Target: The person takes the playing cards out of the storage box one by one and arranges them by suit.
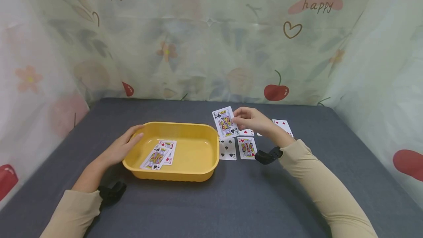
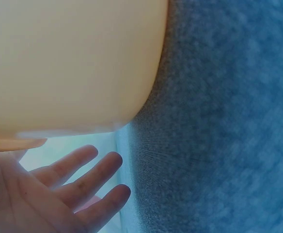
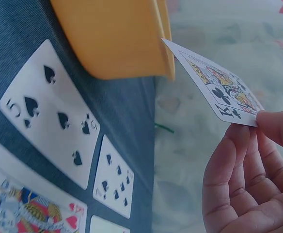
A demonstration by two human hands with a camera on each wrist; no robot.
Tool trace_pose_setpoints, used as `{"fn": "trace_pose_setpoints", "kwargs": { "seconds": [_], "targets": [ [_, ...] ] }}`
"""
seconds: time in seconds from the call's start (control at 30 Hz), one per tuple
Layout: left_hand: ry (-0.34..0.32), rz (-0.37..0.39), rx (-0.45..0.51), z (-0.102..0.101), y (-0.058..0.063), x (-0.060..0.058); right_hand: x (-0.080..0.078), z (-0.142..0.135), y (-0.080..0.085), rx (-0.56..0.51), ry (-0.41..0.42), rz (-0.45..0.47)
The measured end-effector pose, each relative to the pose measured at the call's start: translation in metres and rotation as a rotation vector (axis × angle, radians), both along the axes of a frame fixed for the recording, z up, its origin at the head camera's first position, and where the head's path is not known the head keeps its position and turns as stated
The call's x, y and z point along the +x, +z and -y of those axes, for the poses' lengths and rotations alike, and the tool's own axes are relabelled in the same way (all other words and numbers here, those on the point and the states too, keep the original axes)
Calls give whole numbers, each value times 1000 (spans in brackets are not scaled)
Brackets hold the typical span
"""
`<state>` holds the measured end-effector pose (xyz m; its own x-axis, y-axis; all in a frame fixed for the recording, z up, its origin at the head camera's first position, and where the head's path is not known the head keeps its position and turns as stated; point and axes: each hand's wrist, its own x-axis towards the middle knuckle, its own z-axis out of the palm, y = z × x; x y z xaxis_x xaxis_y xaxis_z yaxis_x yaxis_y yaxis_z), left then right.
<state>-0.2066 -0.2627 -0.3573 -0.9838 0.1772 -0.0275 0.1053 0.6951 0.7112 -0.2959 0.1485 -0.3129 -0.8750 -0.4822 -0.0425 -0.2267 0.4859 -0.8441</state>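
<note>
Now the right hand (image 1: 250, 119) pinches the king of clubs (image 1: 225, 122) near the right end of the yellow tray (image 1: 173, 176), while the left hand (image 1: 125, 143) rests loosely opposite.

Left hand (image 1: 123, 146) lying relaxed, right hand (image 1: 248, 119) pinching.
The left forearm (image 1: 90, 176) is slanting up from the lower left of the head view; three of its fingers (image 2: 93, 175) are extending straight, slightly apart, at lower left of the left wrist view. The right forearm (image 1: 318, 183) is slanting in from the lower right, thumb (image 3: 278, 125) and fingertips (image 3: 239, 138) pressing toward each other.
</note>
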Motion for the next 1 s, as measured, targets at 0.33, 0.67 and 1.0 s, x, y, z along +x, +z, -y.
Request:
{"fn": "trace_pose_setpoints", "kwargs": {
  "seconds": [0.33,0.67,1.0],
  "targets": [
    [3,4,7,0,0,0,1,-25,-8,-58,-61,33],
    [1,14,11,0,-1,-2,5,-55,-17,-54,-137,53],
    [-2,8,11,0,-2,-2,11,-88,-28,1,-170,42]
  ]
}}
